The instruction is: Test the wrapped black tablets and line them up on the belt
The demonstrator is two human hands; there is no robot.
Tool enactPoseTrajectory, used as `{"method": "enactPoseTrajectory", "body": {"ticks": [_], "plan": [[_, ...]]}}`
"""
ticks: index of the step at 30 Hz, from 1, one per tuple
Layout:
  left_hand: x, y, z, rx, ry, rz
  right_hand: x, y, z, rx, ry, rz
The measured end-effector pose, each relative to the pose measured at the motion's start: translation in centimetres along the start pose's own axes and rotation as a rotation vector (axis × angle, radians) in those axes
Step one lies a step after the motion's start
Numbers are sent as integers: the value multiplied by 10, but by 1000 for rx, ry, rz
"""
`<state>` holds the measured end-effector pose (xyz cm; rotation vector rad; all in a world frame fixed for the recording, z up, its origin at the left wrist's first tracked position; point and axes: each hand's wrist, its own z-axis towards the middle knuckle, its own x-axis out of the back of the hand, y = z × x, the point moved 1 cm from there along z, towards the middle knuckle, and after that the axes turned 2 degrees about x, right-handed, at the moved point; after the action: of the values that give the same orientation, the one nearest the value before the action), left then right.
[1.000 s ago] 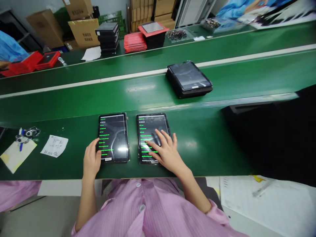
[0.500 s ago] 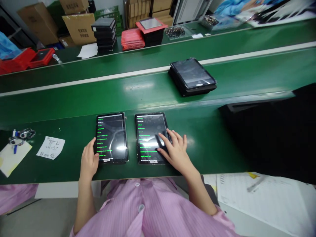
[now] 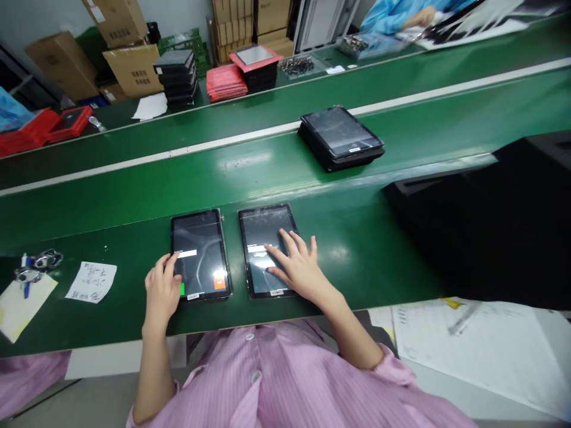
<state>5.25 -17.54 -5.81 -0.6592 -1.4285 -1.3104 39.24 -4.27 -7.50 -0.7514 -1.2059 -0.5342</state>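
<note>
Two black tablets lie side by side on the green table, screens up. On the left tablet (image 3: 203, 238) there is a white bar, a green patch and an orange square. My left hand (image 3: 161, 287) rests over its lower left edge, fingers apart and holding nothing. The right tablet (image 3: 263, 223) shows a white bar near its middle. Over its right half my right hand (image 3: 300, 266) is spread, with the index fingertip at that bar; the hand holds nothing.
Beyond them, a stack of tablets (image 3: 341, 132) sits near the white strip. A large black object (image 3: 486, 220) stands at the right. Notes (image 3: 92, 282) and keys lie left. Red sleeves (image 3: 226, 82), boxes and a person's blue sleeve (image 3: 387, 16) are across the table.
Both screens changed from green text lists to dark pages with a white bar. My left hand moved onto the left tablet's edge. My right hand shifted left over its tablet. The view turned slightly.
</note>
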Motion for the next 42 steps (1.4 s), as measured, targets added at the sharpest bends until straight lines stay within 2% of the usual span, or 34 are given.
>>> {"method": "enactPoseTrajectory", "body": {"ticks": [3,5,9,12,15,19,22,26,31,33,38,40,42], "plan": [[11,-4,19,-66,52,-33,10,14,8,-18,17,25],[18,-5,44,-133,37,-61,17,28,21,-33,18,48],[15,7,118,-301,-236,-156,15,58,69,-29,-36,124],[0,20,166,-261,-313,-142,3,76,100,-45,9,251],[-12,28,189,-182,-363,-67,-9,87,108,-1,71,413],[-11,28,191,-114,-380,-6,-18,92,102,87,157,531],[-6,33,187,-78,-412,81,-19,90,102,115,163,543],[-4,41,185,-120,-432,178,-17,91,105,140,136,572],[-1,31,185,-232,-592,110,-13,95,103,146,90,620],[0,30,185,-226,-622,69,-12,95,101,155,76,658],[-6,41,183,-19,-507,114,-13,94,100,104,114,647],[-7,44,183,-41,-499,146,-12,93,99,95,116,603],[-7,41,183,-132,-550,135,-9,93,97,113,94,582]]}}
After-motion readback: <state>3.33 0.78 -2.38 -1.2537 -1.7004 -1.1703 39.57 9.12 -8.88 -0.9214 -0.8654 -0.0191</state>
